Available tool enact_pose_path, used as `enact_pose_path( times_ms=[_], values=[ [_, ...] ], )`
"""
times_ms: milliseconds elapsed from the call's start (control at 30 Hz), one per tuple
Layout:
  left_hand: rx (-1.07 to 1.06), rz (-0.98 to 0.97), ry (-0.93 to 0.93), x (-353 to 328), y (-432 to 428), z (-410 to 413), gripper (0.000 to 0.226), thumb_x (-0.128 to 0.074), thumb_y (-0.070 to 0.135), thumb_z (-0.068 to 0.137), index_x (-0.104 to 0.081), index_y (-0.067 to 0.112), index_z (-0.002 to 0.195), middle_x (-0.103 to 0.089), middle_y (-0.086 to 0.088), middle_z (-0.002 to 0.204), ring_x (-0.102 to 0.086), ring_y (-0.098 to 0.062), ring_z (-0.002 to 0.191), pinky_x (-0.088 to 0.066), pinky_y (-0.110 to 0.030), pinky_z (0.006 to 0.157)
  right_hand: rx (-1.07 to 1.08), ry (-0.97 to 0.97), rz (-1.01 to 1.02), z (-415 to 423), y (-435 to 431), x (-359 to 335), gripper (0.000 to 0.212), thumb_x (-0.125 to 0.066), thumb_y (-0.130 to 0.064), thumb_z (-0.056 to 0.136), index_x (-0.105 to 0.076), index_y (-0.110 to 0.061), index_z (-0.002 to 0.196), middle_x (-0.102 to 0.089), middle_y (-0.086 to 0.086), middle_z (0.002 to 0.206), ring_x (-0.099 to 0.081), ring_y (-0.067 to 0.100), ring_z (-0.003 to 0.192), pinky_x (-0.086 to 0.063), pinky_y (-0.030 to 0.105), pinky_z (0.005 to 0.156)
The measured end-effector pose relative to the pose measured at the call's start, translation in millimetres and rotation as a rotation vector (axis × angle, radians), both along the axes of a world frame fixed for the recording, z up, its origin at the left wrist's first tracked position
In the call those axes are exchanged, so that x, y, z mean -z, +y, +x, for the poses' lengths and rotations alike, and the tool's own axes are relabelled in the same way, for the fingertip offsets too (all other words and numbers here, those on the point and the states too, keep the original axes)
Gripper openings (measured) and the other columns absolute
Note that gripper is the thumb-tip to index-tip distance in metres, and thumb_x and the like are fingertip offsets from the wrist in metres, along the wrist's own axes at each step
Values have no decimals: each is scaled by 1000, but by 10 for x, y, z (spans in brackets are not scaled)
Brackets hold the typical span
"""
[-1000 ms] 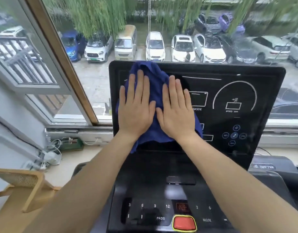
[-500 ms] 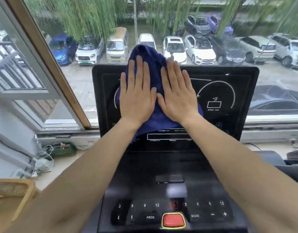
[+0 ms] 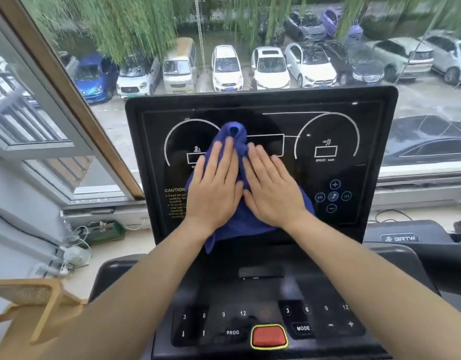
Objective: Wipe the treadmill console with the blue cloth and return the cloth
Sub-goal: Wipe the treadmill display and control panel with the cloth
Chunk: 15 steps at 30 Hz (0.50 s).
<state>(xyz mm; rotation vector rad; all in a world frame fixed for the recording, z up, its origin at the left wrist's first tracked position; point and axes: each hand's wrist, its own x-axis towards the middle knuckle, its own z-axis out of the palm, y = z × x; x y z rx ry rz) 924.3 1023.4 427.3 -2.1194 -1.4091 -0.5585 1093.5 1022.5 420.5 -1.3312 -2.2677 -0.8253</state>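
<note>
Left hand (image 3: 215,185) and right hand (image 3: 272,188) flat on the blue cloth (image 3: 246,227), mid-wipe
Fingers straight and side by side, both palms pin the blue cloth against the middle of the treadmill console (image 3: 375,178); wiping looks under way, with the panel right of the hands and the keypad (image 3: 268,320) below the wrists likely next, before the cloth goes back
</note>
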Motion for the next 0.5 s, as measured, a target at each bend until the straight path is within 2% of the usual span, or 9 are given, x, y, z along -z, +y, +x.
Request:
enact_pose_path(
  times_ms=[133, 267, 400, 500],
  values=[
    [-35, 37, -138, -523, 290, 359, 73, -35, 39, 101, -3, 6, 158, -12, -13, 166, -9, -30, 154, -2, -45, 122, 86, 128, 49, 266, 343, -539, 71, -40, -39, 101, -15, -1, 156, -9, 17, 164, -10, 31, 152, 2, 40, 124],
    [46, -9, -78, -251, 144, 543, 71, -32, 41, 103, -3, 8, 159, -6, -12, 167, -6, -29, 154, 3, -44, 122, 235, 276, -11, 439, 104, -182, 70, -43, -37, 100, -21, 3, 153, -14, 25, 161, -10, 37, 151, 1, 42, 123],
    [96, -86, 69, 417, -303, 297, 73, -37, 39, 103, -3, 7, 159, 4, -10, 166, 3, -27, 153, 4, -43, 122, 174, 111, -112, 276, -374, 516, 73, -42, -38, 98, -16, 2, 153, -3, 18, 163, -4, 33, 151, 3, 41, 123],
    [46, -99, 53, 541, -393, 76, 73, -38, 39, 102, -4, 5, 157, 2, -11, 166, -2, -29, 154, -2, -44, 123, 66, -45, -92, 162, -356, 512, 73, -38, -41, 100, -11, -1, 154, 1, 15, 164, -5, 29, 152, 0, 40, 124]
  ],
)
